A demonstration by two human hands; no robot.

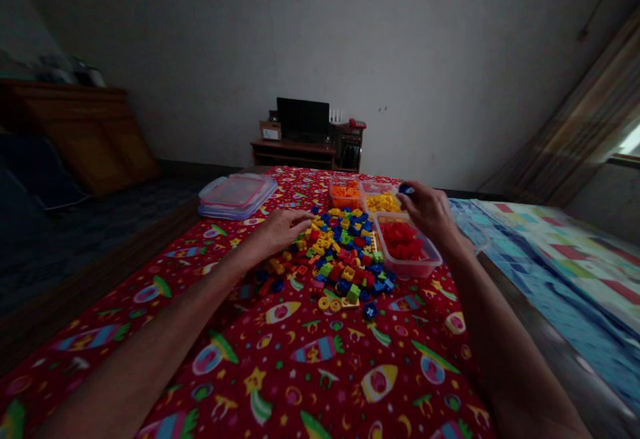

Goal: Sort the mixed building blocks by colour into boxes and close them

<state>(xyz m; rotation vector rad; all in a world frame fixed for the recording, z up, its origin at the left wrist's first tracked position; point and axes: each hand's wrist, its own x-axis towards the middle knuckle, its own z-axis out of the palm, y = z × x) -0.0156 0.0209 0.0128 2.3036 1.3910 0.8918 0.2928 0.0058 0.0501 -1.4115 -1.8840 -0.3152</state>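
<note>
My right hand (pixel 429 211) is raised over the clear boxes at the right, pinching a dark blue toy block (pixel 406 189) between thumb and fingers. Just below it is a clear plastic box (pixel 434 264) of red blocks (pixel 400 239). My left hand (pixel 285 229) hovers at the left edge of a mixed pile of toy building blocks (pixel 333 246), fingers stretched out and nothing visible in them. Yellow blocks (pixel 383 202) fill another box behind the red one, and orange blocks (pixel 346 192) lie in a third box to its left.
Stacked plastic lids (pixel 237 194) lie at the far left of the red patterned cloth (pixel 300 386). A loose blue block (pixel 370 311) sits at the pile's near edge. To the right is a bed with a patchwork cover (pixel 565 239). A monitor (pixel 303 119) stands by the wall.
</note>
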